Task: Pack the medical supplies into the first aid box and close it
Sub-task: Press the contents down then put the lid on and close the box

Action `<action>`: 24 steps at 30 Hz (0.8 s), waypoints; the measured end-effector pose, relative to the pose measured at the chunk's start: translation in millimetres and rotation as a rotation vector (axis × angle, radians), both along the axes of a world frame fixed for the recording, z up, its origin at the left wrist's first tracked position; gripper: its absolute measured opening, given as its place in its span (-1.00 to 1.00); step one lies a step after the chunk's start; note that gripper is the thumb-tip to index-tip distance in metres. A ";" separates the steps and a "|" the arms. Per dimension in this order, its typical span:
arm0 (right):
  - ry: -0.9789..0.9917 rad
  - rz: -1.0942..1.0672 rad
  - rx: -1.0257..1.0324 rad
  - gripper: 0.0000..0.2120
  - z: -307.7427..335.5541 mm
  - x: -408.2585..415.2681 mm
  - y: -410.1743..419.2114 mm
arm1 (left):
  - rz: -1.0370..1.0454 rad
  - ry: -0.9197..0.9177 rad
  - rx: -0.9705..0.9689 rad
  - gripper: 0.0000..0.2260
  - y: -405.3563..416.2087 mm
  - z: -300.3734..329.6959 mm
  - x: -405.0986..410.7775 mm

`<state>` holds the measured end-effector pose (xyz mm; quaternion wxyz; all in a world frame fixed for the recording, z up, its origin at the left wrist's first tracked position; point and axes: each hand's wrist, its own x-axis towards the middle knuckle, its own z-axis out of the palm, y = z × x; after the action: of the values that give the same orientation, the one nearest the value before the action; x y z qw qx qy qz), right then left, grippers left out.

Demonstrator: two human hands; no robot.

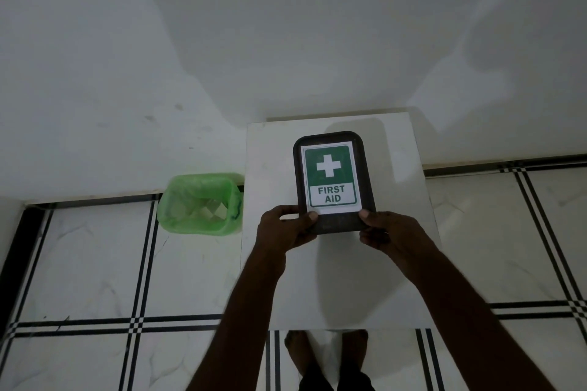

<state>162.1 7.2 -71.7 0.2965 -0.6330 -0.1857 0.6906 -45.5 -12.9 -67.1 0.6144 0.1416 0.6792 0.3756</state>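
Note:
A dark first aid box [333, 179] with a green and white "FIRST AID" label on its lid lies on a white table [273, 279]. The lid is down. My left hand [284, 227] grips the box's near left corner, thumb on top of the lid. My right hand [389, 232] grips the near right corner the same way. No loose medical supplies show on the table.
A bin lined with a green bag [200, 203] stands on the floor left of the table, against the wall. The table's far edge meets a white wall. White floor tiles with black stripes surround the table; my bare feet [327, 355] show below its near edge.

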 end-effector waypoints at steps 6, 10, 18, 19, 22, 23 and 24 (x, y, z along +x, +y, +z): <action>-0.127 0.121 -0.008 -0.60 5.7 3.7 6.3 | -0.074 0.049 -0.025 -0.58 2.8 4.4 -3.3; -0.351 0.524 -0.001 -0.43 21.3 14.7 39.4 | -0.359 0.170 -0.068 -0.36 29.6 16.9 -22.1; -0.276 0.323 0.272 -0.44 30.8 -21.2 138.5 | -0.263 0.234 0.128 -0.55 119.5 15.9 -25.3; -0.289 0.313 0.255 -0.45 25.7 -23.1 144.2 | -0.255 0.238 0.121 -0.59 124.3 12.3 -25.0; -0.291 0.324 0.229 -0.57 18.2 -23.5 154.6 | -0.239 0.209 0.097 -0.57 132.9 4.2 -28.6; -0.292 0.338 0.231 -0.62 18.1 -23.1 156.1 | -0.233 0.199 0.085 -0.56 134.4 2.4 -29.8; -0.305 0.348 0.234 -0.64 17.1 -23.1 157.8 | -0.225 0.187 0.073 -0.54 135.9 0.8 -30.9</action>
<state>139.0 165.0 -54.5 0.2133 -0.6496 -0.4130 0.6017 -76.3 123.0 -66.3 0.5811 0.2735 0.6991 0.3142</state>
